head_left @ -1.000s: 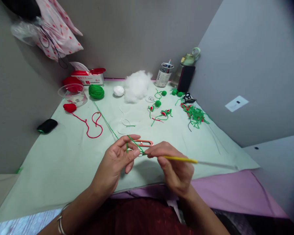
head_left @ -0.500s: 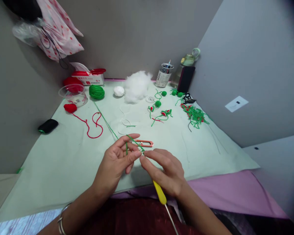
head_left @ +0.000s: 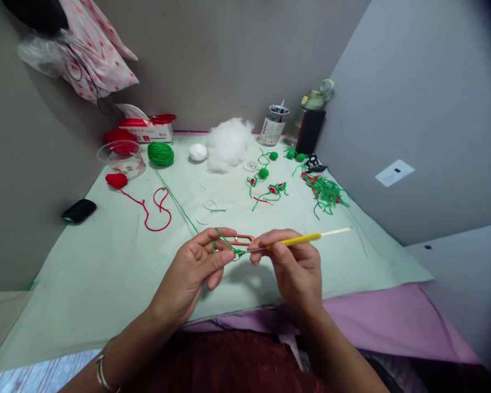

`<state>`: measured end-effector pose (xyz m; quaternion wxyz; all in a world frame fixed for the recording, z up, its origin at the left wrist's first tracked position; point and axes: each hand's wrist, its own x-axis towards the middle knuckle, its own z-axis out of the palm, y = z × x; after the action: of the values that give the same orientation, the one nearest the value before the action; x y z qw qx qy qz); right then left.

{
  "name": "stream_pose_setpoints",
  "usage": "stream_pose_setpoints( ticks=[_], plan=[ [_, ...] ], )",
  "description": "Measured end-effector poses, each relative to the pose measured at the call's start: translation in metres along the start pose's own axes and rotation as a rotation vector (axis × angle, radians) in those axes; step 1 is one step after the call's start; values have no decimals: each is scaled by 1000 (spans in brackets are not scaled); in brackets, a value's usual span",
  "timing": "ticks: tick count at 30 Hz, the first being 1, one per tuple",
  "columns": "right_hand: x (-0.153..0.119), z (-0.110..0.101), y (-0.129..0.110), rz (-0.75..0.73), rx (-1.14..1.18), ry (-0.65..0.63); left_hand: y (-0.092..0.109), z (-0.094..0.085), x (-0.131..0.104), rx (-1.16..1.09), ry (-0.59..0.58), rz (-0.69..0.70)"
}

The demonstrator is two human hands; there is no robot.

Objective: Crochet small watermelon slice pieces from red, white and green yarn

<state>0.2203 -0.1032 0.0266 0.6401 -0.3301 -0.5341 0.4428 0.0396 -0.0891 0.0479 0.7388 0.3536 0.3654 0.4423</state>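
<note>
My left hand (head_left: 196, 265) pinches a small green crocheted piece (head_left: 239, 252) between thumb and fingers, with green yarn looped over its raised index finger. From there the yarn runs back to a green yarn ball (head_left: 160, 154). My right hand (head_left: 297, 262) grips a crochet hook by its yellow handle (head_left: 300, 240); the thin metal tip points left and meets the green piece. Behind the fingers lies an orange thread snipper (head_left: 242, 239), partly covered by my hands.
Red yarn (head_left: 117, 180), white stuffing (head_left: 230, 144) and a clear tub (head_left: 123, 164) stand toward the back. Small green and red pieces (head_left: 276, 189) and a heap of yarn scraps (head_left: 329, 194) lie on the right. A black object (head_left: 79, 211) is at the left edge.
My right hand has turned and lifted the hook, which pointed down toward me with its handle below the palm and now lies nearly level. My left hand stays nearly in place.
</note>
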Motion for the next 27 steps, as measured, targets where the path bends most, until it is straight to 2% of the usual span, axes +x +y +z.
stream_pose_setpoints(
  ticks=[2,4,6,9,11,13,15,18,21,25,27],
  plan=[
    [2,1,3,77,93,-5,-3,0,0,43,18,28],
    [1,3,6,52,24,-13,-6,0,-1,79,32,44],
    [-5,5,9,-88,-213,-16,-11,1,-1,100,39,50],
    [-15,9,14,-408,-616,-38,-17,4,-3,62,28,32],
    [-19,10,16,-518,-704,-21,-16,6,-4,-14,4,-28],
    [-19,10,15,-470,-623,21,-13,6,-3,-102,-36,-107],
    [-14,9,11,-331,-451,84,-9,3,-2,-162,-51,-140],
    [-7,6,7,-112,-162,189,-4,-1,0,-181,-18,-118],
    [-3,6,5,34,33,187,-5,-1,0,-142,3,-87],
    [-5,11,5,-6,-69,74,-11,4,-1,-26,-5,-25],
    [-6,12,5,-12,-126,57,-12,4,-1,13,-13,-16]
  ],
)
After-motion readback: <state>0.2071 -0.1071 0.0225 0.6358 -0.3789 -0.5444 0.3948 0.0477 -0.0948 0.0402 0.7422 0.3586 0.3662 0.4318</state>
